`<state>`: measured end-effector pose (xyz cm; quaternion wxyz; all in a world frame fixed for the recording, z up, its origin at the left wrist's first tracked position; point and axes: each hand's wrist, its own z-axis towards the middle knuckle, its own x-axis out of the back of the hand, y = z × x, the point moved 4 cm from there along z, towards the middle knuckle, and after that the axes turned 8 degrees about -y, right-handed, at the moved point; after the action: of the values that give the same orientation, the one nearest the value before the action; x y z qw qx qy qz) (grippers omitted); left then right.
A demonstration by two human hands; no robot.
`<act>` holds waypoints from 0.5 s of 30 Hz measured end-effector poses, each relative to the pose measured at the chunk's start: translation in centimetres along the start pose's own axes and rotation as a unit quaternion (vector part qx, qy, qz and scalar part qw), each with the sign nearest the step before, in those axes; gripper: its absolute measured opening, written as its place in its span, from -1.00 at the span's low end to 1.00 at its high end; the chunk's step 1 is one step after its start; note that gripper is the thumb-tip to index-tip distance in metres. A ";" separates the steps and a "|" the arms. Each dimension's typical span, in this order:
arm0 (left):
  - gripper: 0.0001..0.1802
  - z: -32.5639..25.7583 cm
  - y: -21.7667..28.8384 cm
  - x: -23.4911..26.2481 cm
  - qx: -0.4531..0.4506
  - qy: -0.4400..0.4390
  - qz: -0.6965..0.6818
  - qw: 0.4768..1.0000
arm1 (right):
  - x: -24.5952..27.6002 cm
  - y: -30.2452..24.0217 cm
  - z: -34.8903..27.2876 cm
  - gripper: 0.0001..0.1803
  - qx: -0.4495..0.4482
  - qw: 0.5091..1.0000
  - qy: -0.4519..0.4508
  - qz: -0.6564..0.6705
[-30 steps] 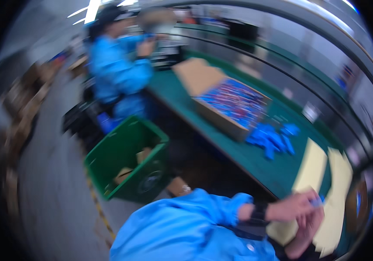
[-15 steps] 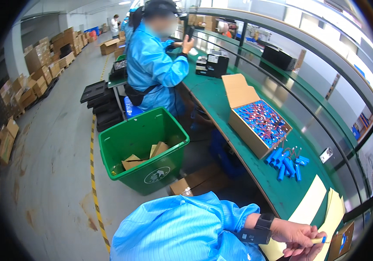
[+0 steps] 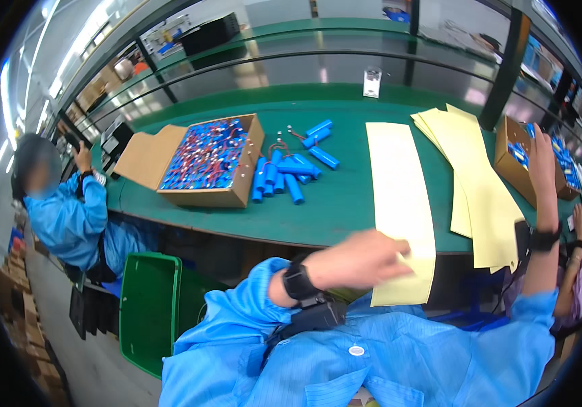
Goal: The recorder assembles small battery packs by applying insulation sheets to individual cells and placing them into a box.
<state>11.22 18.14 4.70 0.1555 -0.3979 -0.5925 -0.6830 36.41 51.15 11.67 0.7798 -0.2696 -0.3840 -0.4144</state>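
My left hand [image 3: 362,259], smeared by motion, hovers over the near part of a long pale yellow sheet [image 3: 399,183]; I cannot make out anything in its fingers. Far to the right, my right hand [image 3: 542,156] reaches to a cardboard box [image 3: 516,178] holding blue cylindrical cells [image 3: 562,163] and yellow pieces. Its fingers are pressed together at the box's far corner, with a bit of blue beside the tips; what they grip is unclear. Between box and single sheet lie several overlapping yellow sheets [image 3: 484,197].
An open cardboard box [image 3: 203,198] full of blue cells with red wires stands left, beside loose blue cells [image 3: 291,169]. A green bin [image 3: 148,312] is below the bench [image 3: 332,227]. One co-worker [image 3: 67,217] is at left; another person's arm [image 3: 579,251] is at right.
The view has swung right along the bench. My hands, close together before around a small yellow piece with a blue end, are now apart; the right one is at the right-hand box.
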 end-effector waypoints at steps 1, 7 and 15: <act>-0.79 0.1 -0.6 1.2 0.029 0.068 0.106 0.992 | -1.8 4.1 1.2 -0.64 -0.027 0.998 -0.025 -0.044; -0.86 1.4 -9.9 12.0 0.240 0.319 0.325 0.858 | -9.6 8.6 -0.1 -0.67 0.006 0.987 -0.157 -0.019; -0.68 6.2 -19.6 15.6 0.382 0.256 0.320 0.828 | -0.1 -5.5 -3.1 -0.76 0.096 0.974 -0.094 0.184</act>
<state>-9.83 32.80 2.51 0.6512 -0.2845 -0.5847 -0.3913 32.79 46.10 10.41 0.8255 -0.2977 -0.4369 -0.1977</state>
